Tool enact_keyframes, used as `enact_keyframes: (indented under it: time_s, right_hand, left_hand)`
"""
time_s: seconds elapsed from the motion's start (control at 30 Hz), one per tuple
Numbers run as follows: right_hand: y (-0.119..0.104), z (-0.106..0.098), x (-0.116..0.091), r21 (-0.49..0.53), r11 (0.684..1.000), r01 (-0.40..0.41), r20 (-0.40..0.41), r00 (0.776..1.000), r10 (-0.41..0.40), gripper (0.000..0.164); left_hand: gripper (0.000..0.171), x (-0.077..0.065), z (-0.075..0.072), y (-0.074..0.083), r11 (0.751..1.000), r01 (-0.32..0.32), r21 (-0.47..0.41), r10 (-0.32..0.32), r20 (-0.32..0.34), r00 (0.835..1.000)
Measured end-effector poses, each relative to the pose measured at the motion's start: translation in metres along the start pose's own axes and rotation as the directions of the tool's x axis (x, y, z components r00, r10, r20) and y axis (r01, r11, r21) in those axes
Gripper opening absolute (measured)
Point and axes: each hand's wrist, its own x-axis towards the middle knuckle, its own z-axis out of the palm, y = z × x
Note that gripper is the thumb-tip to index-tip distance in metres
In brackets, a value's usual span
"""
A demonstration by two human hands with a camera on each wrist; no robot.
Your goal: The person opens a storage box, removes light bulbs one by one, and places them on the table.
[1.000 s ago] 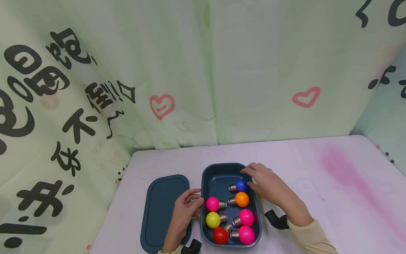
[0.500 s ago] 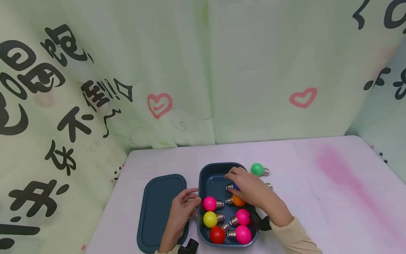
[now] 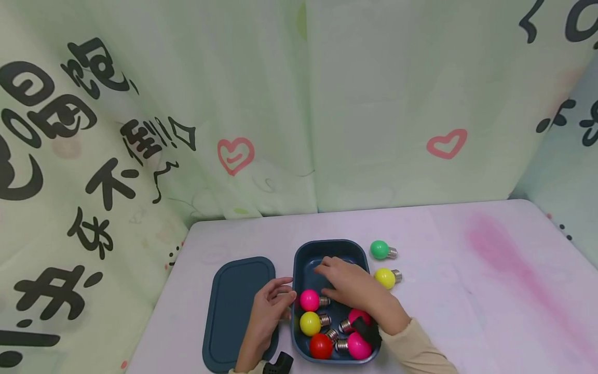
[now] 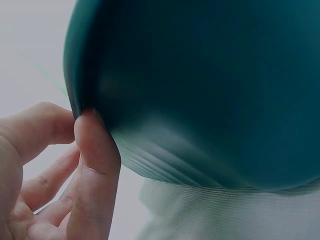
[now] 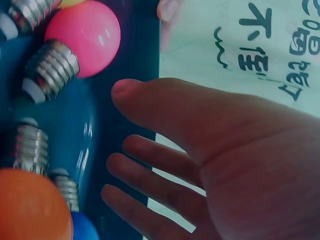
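Note:
A dark blue box (image 3: 299, 249) holds several light bulbs with round coloured globes and silver screw bases. Inside it lie a pink bulb (image 3: 309, 300), a yellow bulb (image 3: 310, 324) and a red bulb (image 3: 320, 346), with more pink ones at the right. My right hand (image 3: 348, 280) reaches over the middle of the box, its fingers spread and holding nothing. It hides the orange bulb (image 5: 32, 207) and blue bulb (image 5: 85, 227) from the head view; both show in the right wrist view. My left hand (image 3: 272, 309) touches the box's left side with thumb and fingertips.
Left of the box a flat dark blue lid (image 3: 224, 311) lies on the white tablecloth (image 3: 444, 291), partly under my left forearm. To the right of the box a green bulb (image 3: 379, 250) and another yellow bulb (image 3: 385, 278) lie on the cloth. A printed curtain (image 3: 374, 104) hangs behind.
My right hand has moved left from the box's right rim to over its middle, uncovering the green and yellow bulbs on the cloth. My left hand has stayed at the box's side.

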Motion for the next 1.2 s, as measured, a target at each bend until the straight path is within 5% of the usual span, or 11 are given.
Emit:
enact_keyframes:
  time_s: [0.6,1.2]
  right_hand:
    - [-0.018,0.012,0.015,0.072,0.997,0.023,0.153,0.988,-0.034,0.034]
    - [-0.021,0.011,0.014,0.119,0.993,0.01,0.19,0.981,-0.032,0.03]
  left_hand:
    - [0.045,0.0,-0.001,0.001,1.0,0.001,-0.002,-0.001,0.011,1.0]
    - [0.045,0.001,-0.001,-0.001,1.0,-0.011,0.002,0.011,0.011,1.0]
